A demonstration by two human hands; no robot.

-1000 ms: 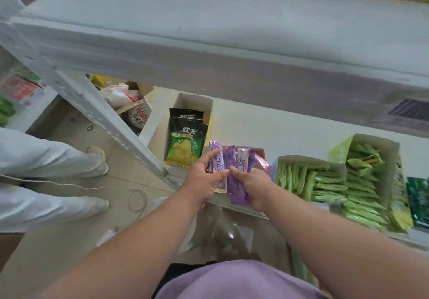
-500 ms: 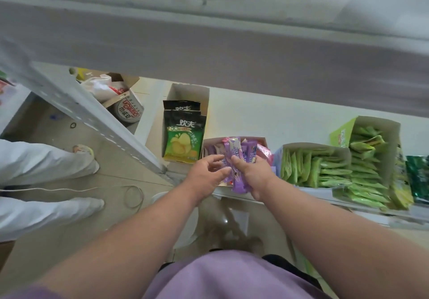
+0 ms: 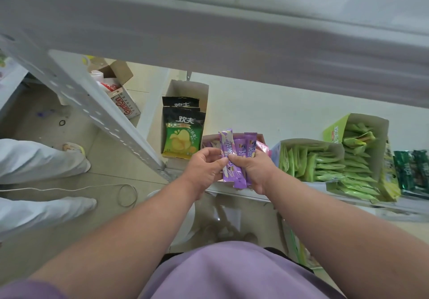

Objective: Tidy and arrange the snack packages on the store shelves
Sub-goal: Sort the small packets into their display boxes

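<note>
Three purple stick-shaped snack packets [image 3: 234, 157] stand fanned upright just above a small open carton [image 3: 210, 139] at the front edge of the white shelf [image 3: 267, 112]. My right hand [image 3: 253, 171] grips their lower halves from the right. My left hand [image 3: 204, 168] pinches the leftmost packet from the left side. More pink and purple packets lie in the carton behind my hands, mostly hidden.
Left of the carton a box holds black-and-green chip bags [image 3: 182, 133]. To the right stand two cartons of green packets [image 3: 311, 161] [image 3: 357, 154] and dark green bags [image 3: 413, 171]. An upper shelf edge [image 3: 209, 31] overhangs. A person's white-trousered legs [image 3: 41, 166] are on the floor left.
The purple packets have been lifted slightly and squared up between both hands. The view has tilted down, so the upper shelf's packages are out of sight.
</note>
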